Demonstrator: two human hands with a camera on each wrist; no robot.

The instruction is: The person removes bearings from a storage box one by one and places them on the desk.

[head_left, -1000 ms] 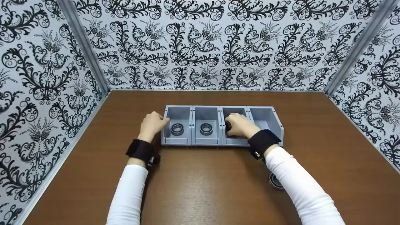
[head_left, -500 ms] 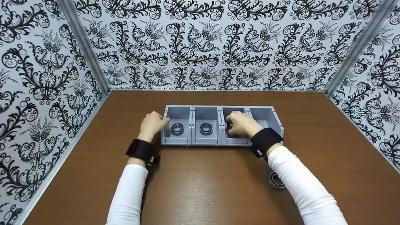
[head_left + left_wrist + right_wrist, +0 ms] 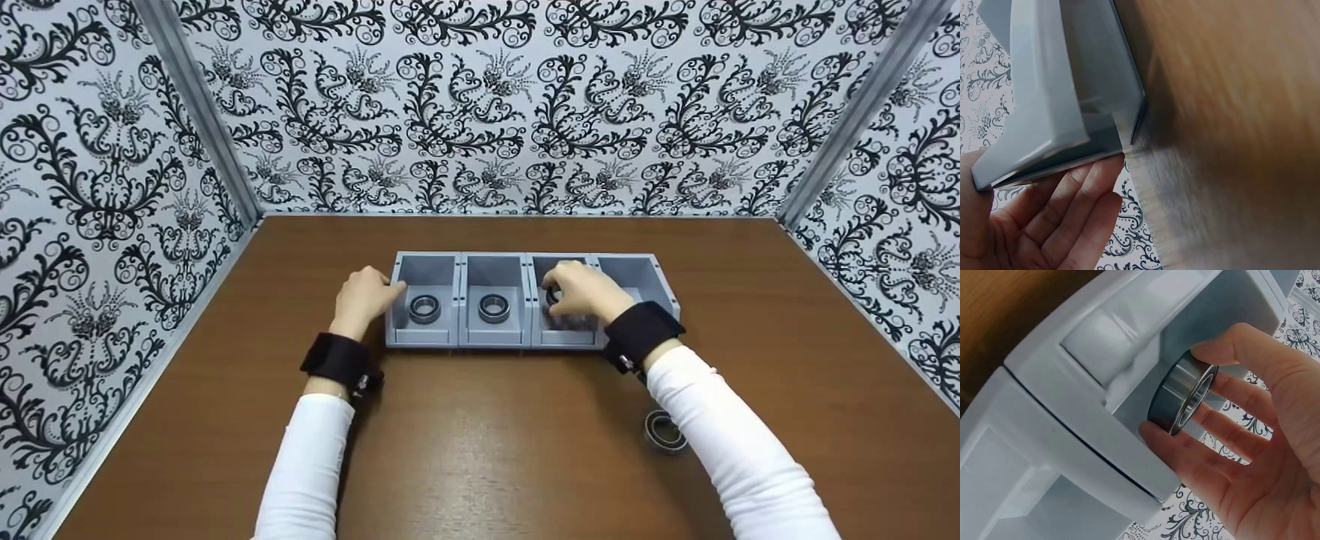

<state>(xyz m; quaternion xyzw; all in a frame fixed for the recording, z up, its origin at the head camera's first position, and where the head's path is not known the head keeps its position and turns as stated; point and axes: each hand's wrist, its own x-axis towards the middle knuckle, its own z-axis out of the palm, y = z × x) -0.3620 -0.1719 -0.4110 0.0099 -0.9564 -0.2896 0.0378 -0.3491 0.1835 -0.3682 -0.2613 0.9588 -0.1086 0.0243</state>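
Note:
A row of joined grey plastic bins (image 3: 424,341) stands on the table. My left hand (image 3: 364,300) grips the leftmost bin's outer side wall (image 3: 1044,73), thumb over the rim and fingers along the outside. Over the third bin from the left, my right hand (image 3: 583,291) pinches a ball bearing (image 3: 1176,391) between thumb and fingertips. In the right wrist view this bearing is tilted inside the bin opening. The head view shows it mostly covered by the hand. One bearing (image 3: 424,319) lies flat in the leftmost bin and another bearing (image 3: 493,319) in the second.
Below the right wrist, a further bearing (image 3: 652,435) lies on the brown table (image 3: 480,450), partly behind the white sleeve (image 3: 727,442). The rightmost bin (image 3: 630,270) is partly covered by the right hand and wrist strap. Patterned panels (image 3: 480,112) enclose the back and sides.
My right hand has risen slightly and shifted right within the third bin, lifting the bearing with it. The left hand keeps its hold on the leftmost bin.

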